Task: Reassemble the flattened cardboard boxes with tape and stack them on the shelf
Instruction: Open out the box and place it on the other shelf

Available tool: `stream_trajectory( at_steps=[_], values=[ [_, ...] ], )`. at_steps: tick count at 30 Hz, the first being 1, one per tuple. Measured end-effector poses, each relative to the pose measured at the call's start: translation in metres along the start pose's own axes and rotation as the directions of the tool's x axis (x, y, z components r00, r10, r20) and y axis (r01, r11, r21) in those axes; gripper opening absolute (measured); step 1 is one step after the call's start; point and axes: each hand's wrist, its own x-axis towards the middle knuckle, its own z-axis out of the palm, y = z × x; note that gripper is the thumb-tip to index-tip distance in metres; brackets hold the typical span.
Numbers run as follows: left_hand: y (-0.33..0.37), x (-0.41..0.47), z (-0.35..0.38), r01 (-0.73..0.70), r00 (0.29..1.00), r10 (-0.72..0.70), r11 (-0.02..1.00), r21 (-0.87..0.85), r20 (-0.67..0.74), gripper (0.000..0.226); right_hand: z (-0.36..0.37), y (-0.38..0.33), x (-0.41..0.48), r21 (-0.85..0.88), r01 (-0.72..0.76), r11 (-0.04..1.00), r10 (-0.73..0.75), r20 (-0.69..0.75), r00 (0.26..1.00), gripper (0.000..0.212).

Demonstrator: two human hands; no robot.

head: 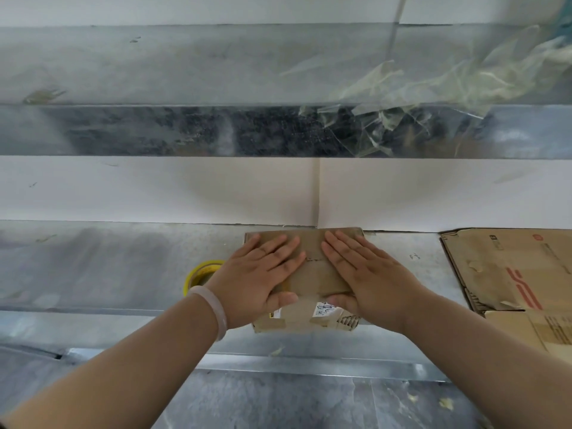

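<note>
Left hand [260, 274] and right hand [368, 274] press spread fingers flat on a small cardboard box [313, 275] between them. Tape roll [198, 272] sits just beside the left hand. Flattened cardboard [510, 267], right of the right hand, apparently awaits assembly.

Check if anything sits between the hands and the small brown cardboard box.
Nothing visible. The left hand and right hand lie flat on top of the small brown cardboard box. The yellow tape roll sits left of it, the flattened printed cardboard to its right, neither in between.
</note>
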Motion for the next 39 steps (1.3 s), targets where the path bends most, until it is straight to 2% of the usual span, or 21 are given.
stream_trajectory(
  at_steps=[3,5,7,10,15,18,21,25,27,29,30,32,33,34,35,37,39],
  values=[
    [0.002,0.003,-0.005,0.083,0.996,-0.088,0.982,-0.172,-0.021,0.07,-0.003,0.0,0.002,0.096,-0.006,0.995,0.005,0.01,1.0,0.095],
    [0.012,0.005,-0.006,0.227,0.955,-0.275,0.917,-0.328,-0.108,0.069,-0.002,-0.005,0.003,0.159,-0.061,0.985,0.073,-0.074,0.995,0.093],
    [0.02,0.006,-0.004,0.368,0.891,-0.436,0.86,-0.354,-0.131,0.069,0.002,-0.014,0.005,0.214,-0.155,0.964,0.19,-0.157,0.969,0.096],
    [0.023,0.006,0.002,0.408,0.892,-0.436,0.891,-0.2,-0.121,0.072,0.006,-0.024,0.007,0.226,-0.294,0.929,0.324,-0.108,0.94,0.099],
    [0.021,0.012,-0.001,0.421,0.897,-0.44,0.881,-0.216,-0.045,0.084,0.007,-0.017,0.01,0.238,-0.303,0.923,0.331,-0.088,0.939,0.088],
    [0.021,0.01,0.0,0.464,0.859,-0.51,0.816,-0.344,-0.052,0.08,0.003,-0.019,0.01,0.331,-0.351,0.876,0.393,-0.069,0.917,0.065],
    [0.025,0.009,0.002,0.563,0.756,-0.652,0.695,-0.447,-0.061,0.064,-0.001,-0.024,0.011,0.408,-0.453,0.793,0.502,-0.016,0.865,0.064],
    [0.026,0.01,0.003,0.562,0.756,-0.654,0.675,-0.478,-0.036,0.056,-0.003,-0.022,0.012,0.43,-0.47,0.771,0.499,0.05,0.865,0.063],
    [0.024,0.009,0.002,0.54,0.747,-0.665,0.626,-0.563,-0.023,0.054,-0.003,-0.021,0.011,0.508,-0.461,0.728,0.507,0.054,0.86,0.064],
    [0.029,0.006,0.0,0.516,0.683,-0.73,0.508,-0.69,-0.027,0.055,-0.003,-0.021,0.008,0.656,-0.445,0.609,0.544,0.063,0.837,0.065],
    [0.032,0.005,-0.001,0.511,0.615,-0.788,0.403,-0.759,-0.004,0.058,-0.003,-0.021,0.006,0.739,-0.434,0.515,0.571,0.082,0.817,0.069],
    [0.036,0.004,-0.004,0.498,0.441,-0.878,0.066,-0.864,0.187,0.065,-0.002,-0.017,0.002,0.828,-0.461,0.319,0.615,0.189,0.766,0.084],
    [0.036,0.005,-0.005,0.491,0.385,-0.869,-0.091,-0.866,0.31,0.068,-0.003,-0.015,-0.001,0.833,-0.493,0.25,0.622,0.252,0.741,0.088],
    [0.036,0.005,-0.007,0.504,0.369,-0.836,-0.188,-0.843,0.407,0.067,-0.004,-0.014,-0.003,0.837,-0.506,0.21,0.613,0.291,0.735,0.086],
    [0.039,0.004,-0.013,0.511,0.381,-0.807,-0.224,-0.83,0.452,0.062,-0.008,-0.014,-0.007,0.846,-0.498,0.19,0.593,0.305,0.745,0.076],
    [0.046,-0.003,-0.026,0.427,0.415,-0.81,-0.229,-0.875,0.415,0.039,-0.017,-0.018,-0.019,0.886,-0.439,0.151,0.581,0.28,0.764,0.051],
    [0.056,-0.017,-0.038,0.313,0.447,-0.822,-0.227,-0.922,0.354,0.03,-0.025,-0.023,-0.036,0.929,-0.367,0.054,0.629,0.254,0.735,0.045]
  ],
)
